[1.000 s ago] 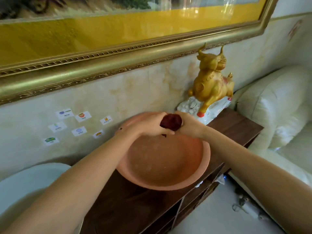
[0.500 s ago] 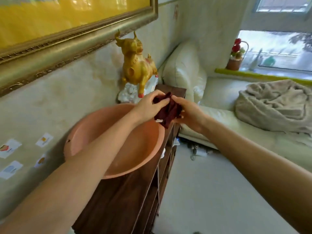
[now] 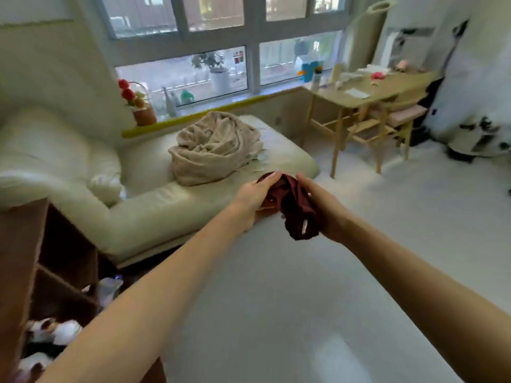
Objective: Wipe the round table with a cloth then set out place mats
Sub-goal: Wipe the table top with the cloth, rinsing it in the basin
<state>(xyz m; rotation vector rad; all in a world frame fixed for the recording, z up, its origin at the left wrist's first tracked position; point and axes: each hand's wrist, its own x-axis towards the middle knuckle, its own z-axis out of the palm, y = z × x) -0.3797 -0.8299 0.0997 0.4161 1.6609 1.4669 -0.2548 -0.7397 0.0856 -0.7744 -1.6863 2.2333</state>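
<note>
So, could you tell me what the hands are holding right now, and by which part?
Both hands hold the dark red cloth: the left hand grips its upper left edge, the right hand its bunched right side.

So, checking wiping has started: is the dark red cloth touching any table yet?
No, both the left hand and right hand hold the dark red cloth in the air above the floor.

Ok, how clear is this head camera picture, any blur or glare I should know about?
Head view: fairly soft all over, with smearing toward the right edge and the wooden desk; daylight from the window washes out the floor; wide-angle bending curves the frame lines; the dark red cloth and both hands stay readable.
</note>
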